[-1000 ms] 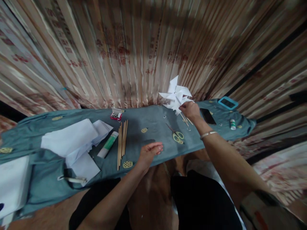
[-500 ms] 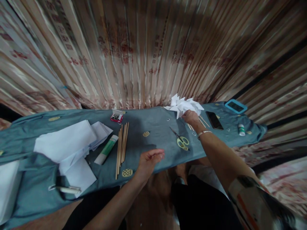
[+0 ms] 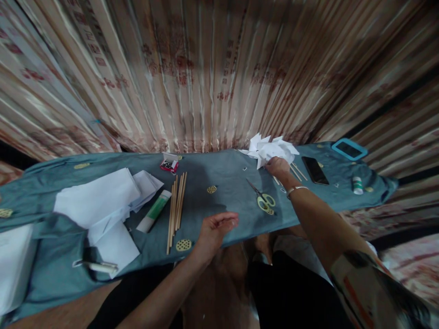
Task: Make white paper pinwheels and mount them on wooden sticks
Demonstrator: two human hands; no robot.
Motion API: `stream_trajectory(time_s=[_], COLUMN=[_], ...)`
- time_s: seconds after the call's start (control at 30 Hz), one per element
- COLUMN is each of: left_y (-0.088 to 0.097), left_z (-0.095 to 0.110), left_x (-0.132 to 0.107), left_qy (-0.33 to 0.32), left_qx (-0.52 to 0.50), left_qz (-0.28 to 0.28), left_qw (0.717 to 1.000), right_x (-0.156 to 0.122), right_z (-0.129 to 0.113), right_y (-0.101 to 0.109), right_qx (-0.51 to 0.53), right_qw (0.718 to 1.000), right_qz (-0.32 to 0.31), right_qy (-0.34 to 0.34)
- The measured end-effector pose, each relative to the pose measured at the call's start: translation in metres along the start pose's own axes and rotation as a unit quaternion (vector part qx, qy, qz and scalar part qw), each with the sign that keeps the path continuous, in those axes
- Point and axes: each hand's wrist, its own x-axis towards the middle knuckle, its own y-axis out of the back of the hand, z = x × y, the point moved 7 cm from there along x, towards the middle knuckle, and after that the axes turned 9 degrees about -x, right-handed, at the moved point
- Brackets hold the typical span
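Note:
My right hand (image 3: 278,167) reaches to the far edge of the cloth-covered table, its fingers closed at the lower part of a white paper pinwheel (image 3: 274,150). Another white pinwheel (image 3: 254,147) overlaps it on the left; thin wooden sticks (image 3: 297,172) show beside the hand. My fingers hide exactly where they grip. My left hand (image 3: 215,230) hovers over the front edge of the table, fingers curled together, with nothing visible in them. Between the hands lie scissors with pale yellow-green handles (image 3: 265,201), blades slightly apart.
Left of centre are wooden sticks (image 3: 176,208), a green and white glue tube (image 3: 154,211), a red box of small pins (image 3: 169,163) and white paper sheets (image 3: 99,196). On the right lie a black phone (image 3: 314,170), a blue-framed device (image 3: 349,149) and a small glue stick (image 3: 357,185). Curtains hang behind.
The view has turned slightly, so the things on the table appear a little farther right. My right hand stays at the pinwheels, and my left hand keeps nearly the same pose.

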Motion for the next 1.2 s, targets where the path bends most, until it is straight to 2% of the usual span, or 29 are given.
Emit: stream_trajectory(time_s=[0.17,0.27,0.37,0.53,0.63,0.73,0.87,1.0,1.1,1.17,1.2], left_y=[0.003,0.004,0.004,-0.001,-0.011,-0.030,-0.074,-0.112,-0.115,-0.104,-0.096], left_z=[0.006,0.009,0.010,0.016,0.022,0.027,0.027,0.038,0.053,0.065,0.071], left_x=[0.000,0.000,-0.001,-0.007,-0.016,-0.030,-0.052,-0.083,-0.118,-0.145,-0.158], left_qy=[-0.009,-0.030,-0.046,-0.068,-0.072,-0.066,-0.033,-0.016,-0.019,-0.038,-0.061], left_qx=[0.008,0.028,0.046,0.063,0.054,0.020,-0.027,-0.090,-0.086,-0.046,0.021], left_qz=[0.003,-0.001,-0.007,-0.014,-0.012,-0.027,-0.094,-0.169,-0.206,-0.232,-0.236], left_qw=[1.000,0.999,0.998,0.996,0.996,0.997,0.995,0.981,0.974,0.971,0.970], right_x=[-0.011,-0.029,-0.063,-0.123,-0.140,-0.146,-0.148,-0.151,-0.153,-0.153,-0.153], right_z=[0.000,-0.018,-0.063,-0.151,-0.175,-0.179,-0.174,-0.174,-0.175,-0.174,-0.174], right_y=[0.024,0.045,0.055,0.046,0.039,0.032,0.024,0.021,0.023,0.024,0.024], right_qx=[-0.036,-0.036,-0.014,0.045,0.076,0.107,0.147,0.162,0.151,0.147,0.147], right_qw=[0.999,0.999,0.999,0.987,0.985,0.985,0.982,0.977,0.975,0.975,0.975], right_qz=[-0.008,0.004,0.018,0.034,0.047,0.056,0.081,0.103,0.120,0.128,0.130], right_qy=[-0.039,-0.019,0.048,0.148,0.151,0.123,0.084,0.093,0.106,0.108,0.109])
